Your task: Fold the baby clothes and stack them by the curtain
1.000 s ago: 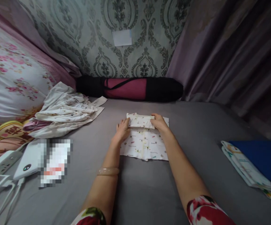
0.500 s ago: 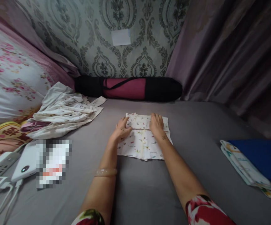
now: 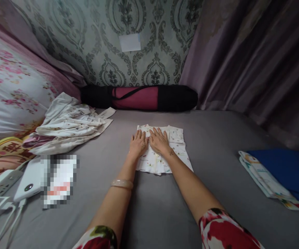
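Note:
A small white shirt with a tiny coloured print and a button down its middle lies folded on the grey sheet. My left hand rests flat along its left edge, fingers stretched forward. Close beside it, my right hand lies flat on the upper middle of the shirt, its fingers a little spread. The palms cover part of the cloth and of the crosswise fold, which still shows to the right of my right hand.
Crumpled pale clothes lie at the left. Nearer are a white power bank, a power strip with cables, and a blurred packet. Folded blue cloth lies at right. A black and maroon bag lies along the wall.
My right hand has moved left across the shirt, from its upper right to the middle. My left hand has shifted slightly right, and its fingers now lie flat.

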Demonstrator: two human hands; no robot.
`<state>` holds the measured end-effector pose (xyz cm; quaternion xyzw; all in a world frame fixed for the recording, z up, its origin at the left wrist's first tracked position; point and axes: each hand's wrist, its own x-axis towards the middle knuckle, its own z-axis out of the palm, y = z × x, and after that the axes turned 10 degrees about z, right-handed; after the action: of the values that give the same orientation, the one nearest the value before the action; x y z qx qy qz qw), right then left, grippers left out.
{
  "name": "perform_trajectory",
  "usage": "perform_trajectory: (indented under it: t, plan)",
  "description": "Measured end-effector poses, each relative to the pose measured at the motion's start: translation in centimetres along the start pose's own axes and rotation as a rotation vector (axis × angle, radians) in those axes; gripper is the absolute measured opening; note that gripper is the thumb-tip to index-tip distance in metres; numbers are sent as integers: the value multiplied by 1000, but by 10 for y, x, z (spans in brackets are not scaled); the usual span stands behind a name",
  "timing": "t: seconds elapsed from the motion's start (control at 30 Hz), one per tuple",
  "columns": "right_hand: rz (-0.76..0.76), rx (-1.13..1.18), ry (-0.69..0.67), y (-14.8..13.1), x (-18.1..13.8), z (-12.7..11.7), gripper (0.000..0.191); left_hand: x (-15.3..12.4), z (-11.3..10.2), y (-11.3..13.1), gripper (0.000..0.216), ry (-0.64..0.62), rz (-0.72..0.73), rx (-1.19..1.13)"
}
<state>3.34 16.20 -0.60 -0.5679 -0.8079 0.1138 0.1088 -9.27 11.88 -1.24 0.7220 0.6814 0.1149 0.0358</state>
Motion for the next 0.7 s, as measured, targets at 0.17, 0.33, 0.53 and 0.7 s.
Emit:
perform_trajectory:
  t: [0.17,0.33,0.53,0.7]
  plan:
    - [8,4,-10,-1,1,-1,54,4,-7,6,57,-28,-36,26]
    - [3,19,-126,5,9,-11,56,19,-31,0,45,-113,15,47]
    - [25,-31,22,24,2,-15,56,30,-14,-11,56,-6,123,53]
    - [27,-11,3,33,-3,-7,54,33,9,-18,65,-58,58,36]
